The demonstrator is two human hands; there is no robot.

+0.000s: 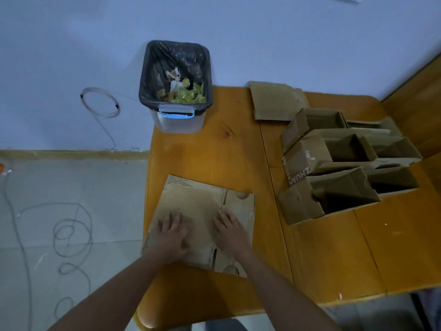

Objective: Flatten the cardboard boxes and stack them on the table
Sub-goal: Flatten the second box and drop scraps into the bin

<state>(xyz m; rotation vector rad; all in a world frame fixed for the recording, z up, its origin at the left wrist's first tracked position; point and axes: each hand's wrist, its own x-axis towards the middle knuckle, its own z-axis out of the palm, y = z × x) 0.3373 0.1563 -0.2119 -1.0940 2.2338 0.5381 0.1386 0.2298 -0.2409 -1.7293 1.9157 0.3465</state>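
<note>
Presently, pressing stage: both palms bear on one collapsed carton.
Left hand point(173, 231): fingers straight, flat on the flattened box point(198, 204).
Right hand point(230, 231): fingers straight, pressing the same sheet, alongside the left.
Flattened box: directly under both hands, long axis running left to right.
Upright boxes point(343, 163): beyond and right of the right hand, the nearer hand.
Far flat sheet point(274, 101): farthest, ahead-right on the table point(238, 144).

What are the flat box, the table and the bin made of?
The flat box under both hands looks like brown corrugated cardboard: dull, creased, with wavy ridges at its torn far edge. The table looks like wood with a glossy orange-yellow finish; grain lines and plank seams show. The bin seems to be clear, frosted plastic, lined with a thin, shiny black plastic bag.
</note>
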